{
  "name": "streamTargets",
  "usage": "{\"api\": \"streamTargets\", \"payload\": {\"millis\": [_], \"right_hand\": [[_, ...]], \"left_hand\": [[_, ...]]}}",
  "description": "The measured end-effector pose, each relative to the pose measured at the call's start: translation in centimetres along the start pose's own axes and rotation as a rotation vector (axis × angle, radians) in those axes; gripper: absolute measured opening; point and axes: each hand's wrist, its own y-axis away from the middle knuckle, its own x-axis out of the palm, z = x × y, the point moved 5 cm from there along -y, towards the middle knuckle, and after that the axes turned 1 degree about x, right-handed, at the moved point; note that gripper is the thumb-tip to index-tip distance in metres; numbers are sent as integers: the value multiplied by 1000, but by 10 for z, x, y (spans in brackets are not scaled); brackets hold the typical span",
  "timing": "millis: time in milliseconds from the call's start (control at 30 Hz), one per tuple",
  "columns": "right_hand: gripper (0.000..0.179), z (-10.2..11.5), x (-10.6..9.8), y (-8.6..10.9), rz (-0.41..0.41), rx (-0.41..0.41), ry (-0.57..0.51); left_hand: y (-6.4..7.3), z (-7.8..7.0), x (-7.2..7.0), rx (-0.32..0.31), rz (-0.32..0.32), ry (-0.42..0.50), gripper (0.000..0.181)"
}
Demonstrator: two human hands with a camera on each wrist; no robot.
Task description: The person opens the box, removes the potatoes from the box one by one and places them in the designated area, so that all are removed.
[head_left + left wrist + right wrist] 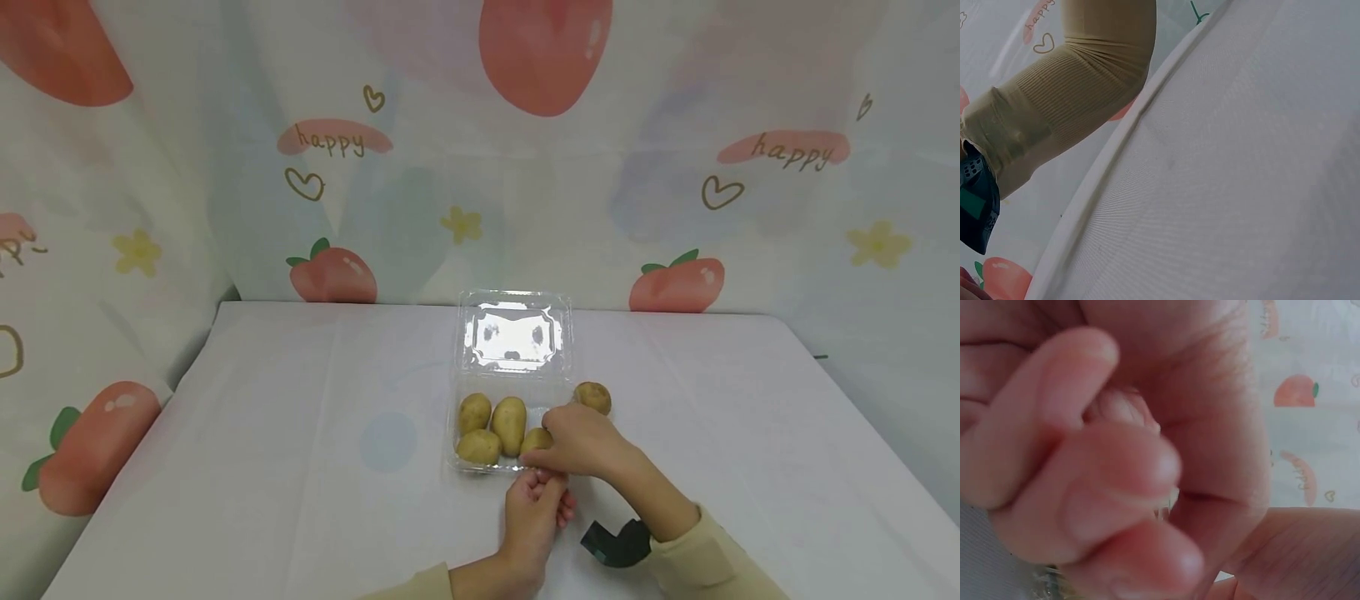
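Observation:
A clear plastic clamshell box [513,385] lies with its lid raised at the back, in the head view. Several potatoes [509,425] are in its base. My right hand [581,437] reaches over the front right corner, thumb and index finger on either side of a potato [536,442]; whether they grip it is hidden. Its other fingers are curled in the right wrist view. Close below, my left hand [531,508] has bent fingers at the box's front edge, touching or nearly touching my right thumb. What it pinches, if anything, cannot be made out.
A single potato [593,397] lies beside the box, right of its back part. A dark curved strap [617,543] hangs by my right sleeve. The table has a white cloth [300,467], with a printed curtain [427,183] behind it and at its sides.

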Motion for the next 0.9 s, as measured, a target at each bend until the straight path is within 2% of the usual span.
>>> {"api": "streamTargets", "payload": {"millis": [267,467,667,900], "right_hand": [[38,-2,2,-3,28,27,6],[39,-5,5,-6,65,17,20],[37,-8,8,-10,95,43,0],[39,-9,9,-13,96,40,-12]], "left_hand": [[1,-1,0,26,3,4,7],[1,0,1,19,-3,10,6],[1,0,1,29,-3,15,5],[2,0,0,23,0,15,4]]}}
